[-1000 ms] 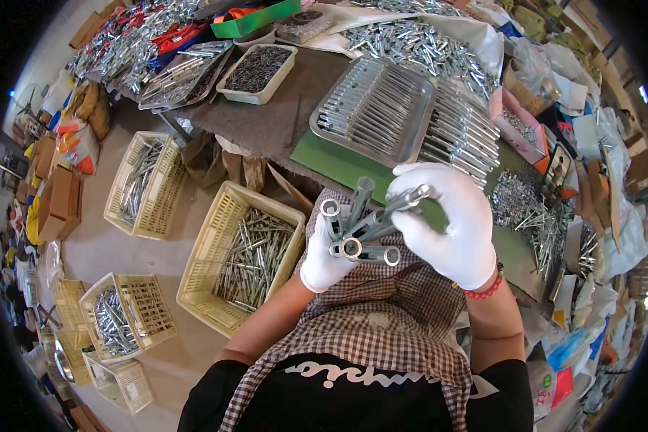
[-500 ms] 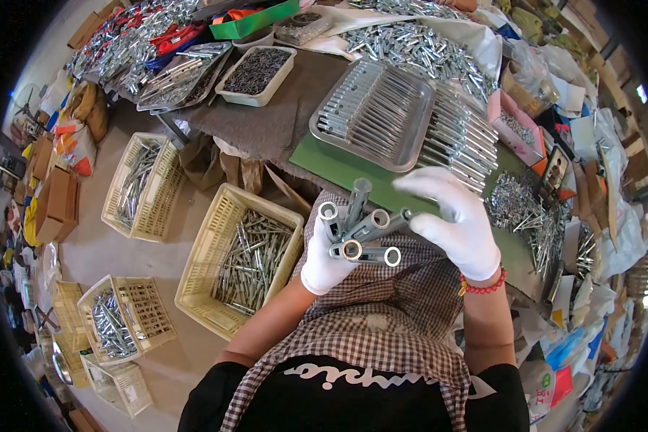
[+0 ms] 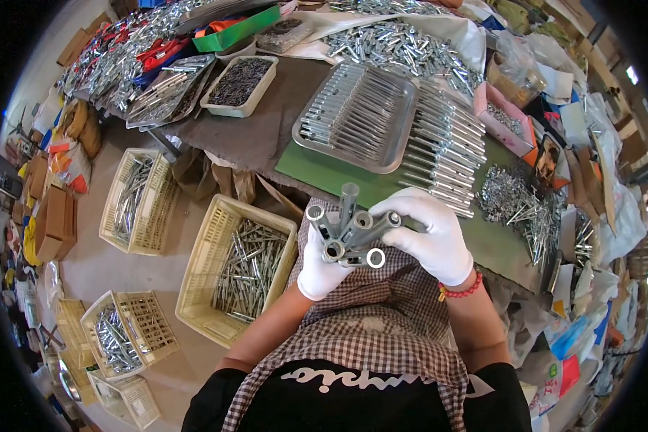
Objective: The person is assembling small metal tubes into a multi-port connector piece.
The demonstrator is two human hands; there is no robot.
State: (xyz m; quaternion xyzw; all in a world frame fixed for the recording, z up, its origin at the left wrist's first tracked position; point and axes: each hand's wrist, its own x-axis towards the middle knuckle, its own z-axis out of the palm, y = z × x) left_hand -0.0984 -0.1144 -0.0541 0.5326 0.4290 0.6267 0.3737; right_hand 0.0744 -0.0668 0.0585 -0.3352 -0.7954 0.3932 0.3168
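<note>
Both my hands wear white gloves and hold one bundle of grey metal tubes [image 3: 349, 229] over my checked apron [image 3: 371, 317]. My left hand [image 3: 320, 263] grips the bundle from below, open tube ends facing up. My right hand [image 3: 430, 239] wraps over the bundle's right side. In front lies a green mat [image 3: 317, 169] with a metal tray [image 3: 358, 115] full of long metal parts and a row of similar rods [image 3: 446, 147] beside it.
A yellow crate [image 3: 198, 284] of metal pieces stands by my left knee, with more crates [image 3: 133, 203] on the floor to the left. A heap of small screws [image 3: 515, 198] lies at right. The far table holds piles of shiny hardware and a white tray [image 3: 239, 85].
My right hand has come back from the mat and closed over the tube bundle. The left hand keeps the bundle in the same place.
</note>
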